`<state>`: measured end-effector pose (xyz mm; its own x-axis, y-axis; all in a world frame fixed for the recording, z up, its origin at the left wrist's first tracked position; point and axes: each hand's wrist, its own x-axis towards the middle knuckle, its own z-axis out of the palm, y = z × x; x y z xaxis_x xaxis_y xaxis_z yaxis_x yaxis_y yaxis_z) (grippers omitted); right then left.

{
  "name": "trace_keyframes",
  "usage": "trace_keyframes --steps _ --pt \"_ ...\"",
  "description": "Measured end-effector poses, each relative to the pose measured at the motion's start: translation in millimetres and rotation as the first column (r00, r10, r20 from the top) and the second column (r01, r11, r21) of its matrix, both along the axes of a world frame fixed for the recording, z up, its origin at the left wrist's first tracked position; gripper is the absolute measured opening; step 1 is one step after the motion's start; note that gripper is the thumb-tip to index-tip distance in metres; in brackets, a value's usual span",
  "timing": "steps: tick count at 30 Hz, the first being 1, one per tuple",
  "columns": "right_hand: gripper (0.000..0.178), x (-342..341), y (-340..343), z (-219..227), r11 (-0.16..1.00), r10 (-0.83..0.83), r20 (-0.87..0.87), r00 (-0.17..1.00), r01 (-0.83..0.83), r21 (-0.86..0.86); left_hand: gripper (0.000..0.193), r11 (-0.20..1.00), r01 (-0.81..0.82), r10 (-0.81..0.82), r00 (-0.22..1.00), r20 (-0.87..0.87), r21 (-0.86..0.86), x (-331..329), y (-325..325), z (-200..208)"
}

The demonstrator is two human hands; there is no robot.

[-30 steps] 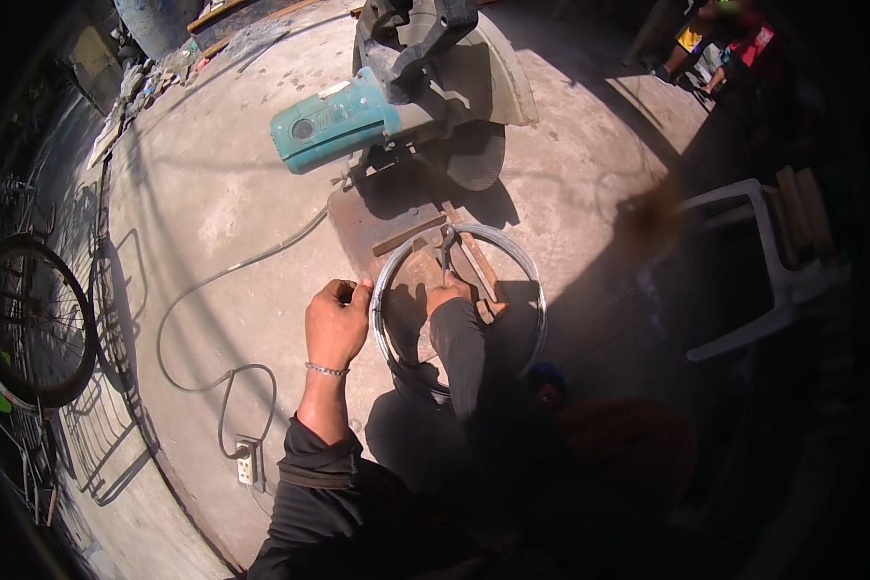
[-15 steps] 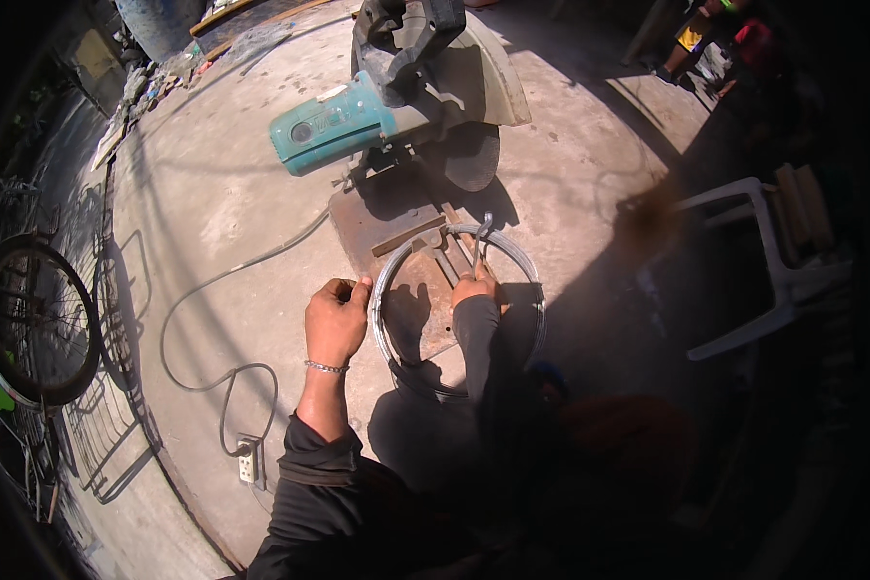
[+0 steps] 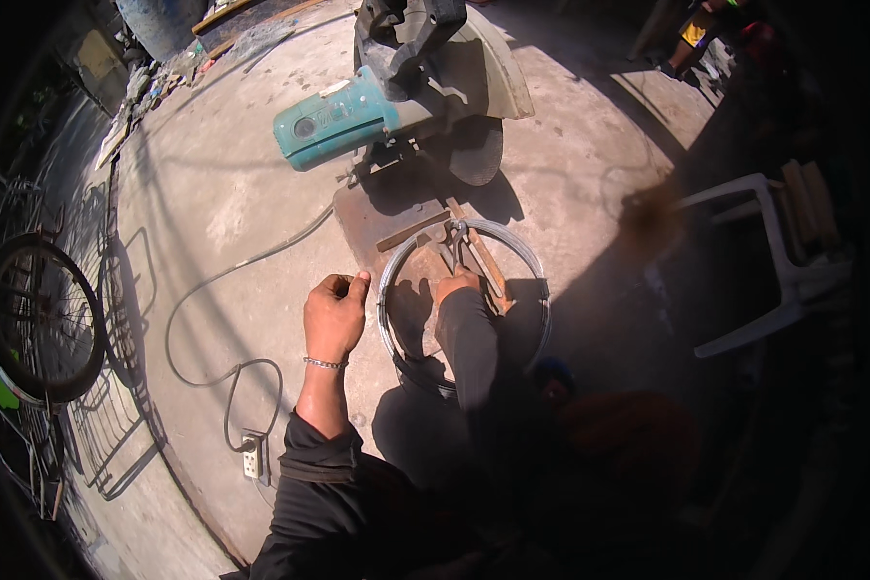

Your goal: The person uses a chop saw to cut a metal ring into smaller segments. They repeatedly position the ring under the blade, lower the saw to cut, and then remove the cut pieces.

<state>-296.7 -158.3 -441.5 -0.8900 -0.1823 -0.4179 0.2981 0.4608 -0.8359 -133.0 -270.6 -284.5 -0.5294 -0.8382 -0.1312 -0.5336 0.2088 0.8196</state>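
One hazard was noted. The left hand (image 3: pixel 334 314), beside the wire coil (image 3: pixel 385 311) at its ten o'clock, was curled; whether it gripped anything could not be told. The coil lay at the wearer's twelve o'clock. The right hand (image 3: pixel 457 282) clasped pliers (image 3: pixel 459 253) near the coil's twelve-o'clock rim. Assessed cause: weak left-side restraint could let wire spring loose.

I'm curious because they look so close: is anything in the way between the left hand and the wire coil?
Nothing visible: only concrete shows between the left hand and the coil's left side. The right hand holds a tool outside that gap.
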Motion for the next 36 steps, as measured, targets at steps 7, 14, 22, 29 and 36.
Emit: trace_keyframes --steps 7,14,22,29,36 --pt "0.041 -15.6 5.0 -11.0 0.965 -0.110 0.258 0.960 0.165 -0.204 0.041 0.999 -0.013 0.013 1.000 -0.003 0.034 -2.2 -3.1 -3.8" --pt "0.043 -18.7 4.5 -50.3 0.968 -0.067 0.132 0.989 0.097 -0.233 0.041 0.999 -0.042 0.042 0.999 0.010 0.033 1.7 -11.4 -16.9" --pt "0.034 9.5 -1.0 -24.2 0.994 -0.075 0.045 0.996 0.078 -0.081 0.040 0.996 -0.031 0.029 0.999 0.016 0.082 -4.0 -12.9 -25.3" --pt "0.044 3.4 -9.7 8.1 0.999 -0.045 0.018 0.999 0.045 -0.020 0.041 1.000 0.000 -0.001 1.000 0.023 0.025 -16.6 -5.0 -16.5" --pt "0.040 -19.6 -6.7 -20.6 0.998 -0.006 0.152 0.988 0.016 -0.063 0.041 0.997 0.045 -0.043 0.999 -0.033 0.056 -26.5 -9.6 -36.7"
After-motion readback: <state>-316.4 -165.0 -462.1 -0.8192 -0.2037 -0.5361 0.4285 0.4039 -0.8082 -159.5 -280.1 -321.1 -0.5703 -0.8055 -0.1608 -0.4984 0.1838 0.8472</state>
